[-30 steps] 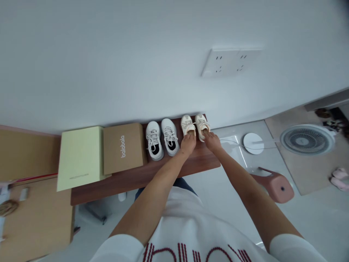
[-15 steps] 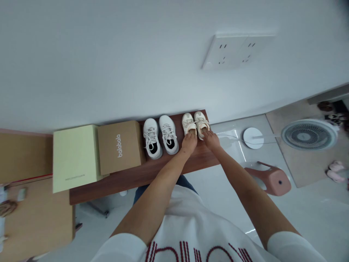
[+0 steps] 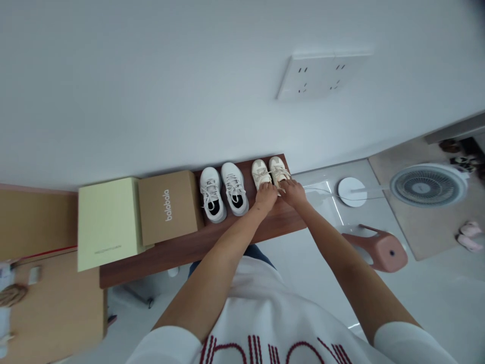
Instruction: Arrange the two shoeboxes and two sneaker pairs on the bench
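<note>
Two small cream sneakers stand side by side near the right end of a brown wooden bench point(image 3: 223, 237). My left hand point(image 3: 267, 196) is closed on the heel of the left cream sneaker point(image 3: 260, 171). My right hand point(image 3: 293, 192) grips the heel of the right cream sneaker point(image 3: 278, 167). The fingers of both hands partly cover the shoe openings. To their left is a larger pair of white sneakers: one white sneaker point(image 3: 211, 184) and another white sneaker point(image 3: 232, 178), both laced and untouched, toes toward the wall.
A brown shoebox point(image 3: 155, 205) and a pale green box point(image 3: 108, 217) sit on the bench's left part. The wall carries a socket panel point(image 3: 326, 76). On the right stand a white fan point(image 3: 428, 186) and a pink stool point(image 3: 390, 252). A cardboard box point(image 3: 56, 308) is at lower left.
My fingers have closed further over the heels of the cream sneakers, covering more of their openings. The shoes keep nearly the same place; the view has shifted slightly.
</note>
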`<state>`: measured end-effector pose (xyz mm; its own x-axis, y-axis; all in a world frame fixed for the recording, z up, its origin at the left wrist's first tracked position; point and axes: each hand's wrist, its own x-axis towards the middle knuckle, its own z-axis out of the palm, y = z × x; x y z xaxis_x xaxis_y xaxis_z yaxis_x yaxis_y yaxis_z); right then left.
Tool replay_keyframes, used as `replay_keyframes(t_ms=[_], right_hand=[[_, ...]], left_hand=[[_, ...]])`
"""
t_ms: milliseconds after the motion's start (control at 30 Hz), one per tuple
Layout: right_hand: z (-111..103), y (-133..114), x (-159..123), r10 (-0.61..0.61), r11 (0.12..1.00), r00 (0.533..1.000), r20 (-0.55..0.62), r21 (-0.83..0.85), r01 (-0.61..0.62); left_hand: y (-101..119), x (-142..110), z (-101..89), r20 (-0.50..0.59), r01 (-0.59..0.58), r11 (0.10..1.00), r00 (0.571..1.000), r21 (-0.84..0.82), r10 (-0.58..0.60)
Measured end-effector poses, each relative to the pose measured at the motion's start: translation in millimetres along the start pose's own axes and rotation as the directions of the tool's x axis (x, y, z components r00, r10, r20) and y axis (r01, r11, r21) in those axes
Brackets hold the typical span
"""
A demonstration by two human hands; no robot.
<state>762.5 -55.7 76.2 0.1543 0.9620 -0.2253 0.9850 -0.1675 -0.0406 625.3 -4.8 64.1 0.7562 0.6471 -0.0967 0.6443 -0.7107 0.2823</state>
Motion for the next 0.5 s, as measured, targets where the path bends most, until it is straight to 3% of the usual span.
replay_keyframes(t_ms=[133,267,367,500], right_hand=[[-24,-6,-5,0.009,0.999,0.994,-0.107,0.033,-0.005],[-40,-15,-20,0.039,0.992,0.979,-0.2,0.121,-0.014],[-39,-29,-42,0.096,0.979,0.969,-0.228,0.195,-0.051],[-21,-59,-80,0.183,0.941,0.967,-0.177,0.315,-0.121]], left_hand=[[3,-5,-30.4,-0.041,-0.1,0.995,0.994,0.017,0.101],[-7,-31,-59.2,-0.088,-0.158,0.987,0.984,-0.016,0.156],[-22,-71,-71.7,-0.047,-0.114,0.991,0.993,-0.067,0.111],[-53,-149,-72.2,-0.015,0.047,0.983,0.999,-0.18,-0.05]])
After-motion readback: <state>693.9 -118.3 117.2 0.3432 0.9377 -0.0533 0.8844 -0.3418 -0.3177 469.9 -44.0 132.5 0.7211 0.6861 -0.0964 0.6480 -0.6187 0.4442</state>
